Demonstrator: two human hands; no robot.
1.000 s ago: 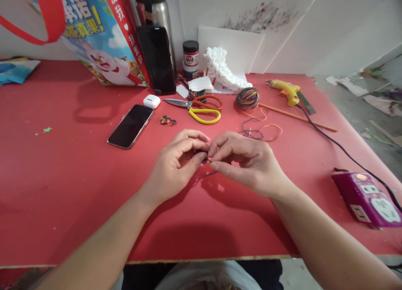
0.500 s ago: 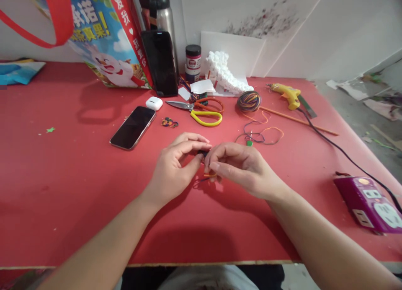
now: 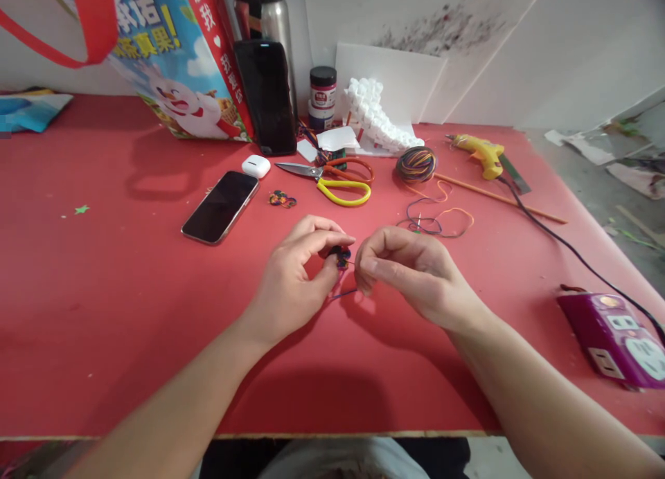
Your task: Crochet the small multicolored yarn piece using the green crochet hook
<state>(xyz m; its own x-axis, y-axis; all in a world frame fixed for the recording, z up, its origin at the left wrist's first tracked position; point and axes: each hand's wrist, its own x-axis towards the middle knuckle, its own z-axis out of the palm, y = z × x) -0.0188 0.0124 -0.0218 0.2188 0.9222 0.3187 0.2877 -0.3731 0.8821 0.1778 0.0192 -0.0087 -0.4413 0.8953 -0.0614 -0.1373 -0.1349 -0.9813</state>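
Over the middle of the red table [image 3: 104, 313], my left hand [image 3: 296, 275] pinches a small knot of multicoloured cord [image 3: 340, 256] between thumb and forefinger. Just to its right, my right hand [image 3: 410, 271] is closed in a pinch on a thin cord strand [image 3: 345, 293] that runs from the knot. A short gap separates the two hands. A loose end of the cord trails on the table below them.
A spool of multicoloured cord [image 3: 415, 164] and loose cord loops [image 3: 436, 219] lie behind my right hand. Scissors [image 3: 332, 181], a small cord piece [image 3: 281, 199], a phone [image 3: 220, 207], an earbud case [image 3: 255, 166], a glue gun [image 3: 481, 150] and a purple power strip [image 3: 618, 337] lie around.
My right hand has drawn a little to the right, away from my left hand, opening a gap and pulling the strand out of the knot. The left hand has stayed in place.
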